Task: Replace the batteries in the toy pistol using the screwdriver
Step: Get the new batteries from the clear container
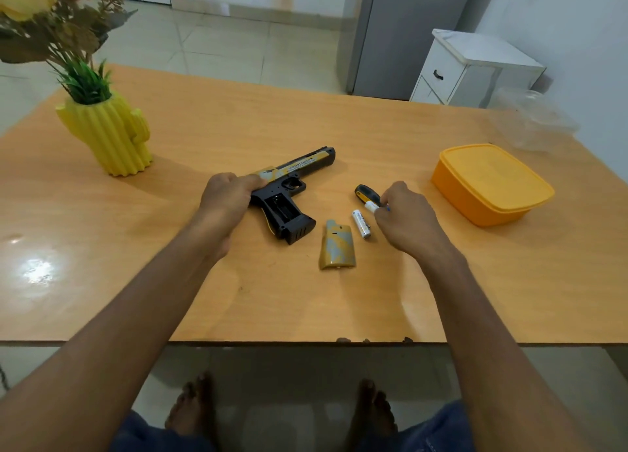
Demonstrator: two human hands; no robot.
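I had the toy pistol (292,180) lying on its side on the bench (238,298), my left hand (226,197) clamped over the rear of its slide to pin it down. The grip's battery bay looked open and, as far as I could tell, empty. Its cover plate (336,246) lay loose on the bench just beside the grip. My right hand (404,217) was pinching one white AA battery (371,207) between its fingers (384,202), right against the screwdriver (367,193), which lay on the bench. A second battery (361,224) lay between the cover and that hand. I judged this to be the loading step: the cover was off, cells not yet in. The next move would call for carrying the held battery to the bay and matching its polarity. An orange lidded box (489,183) sat well apart on the right.
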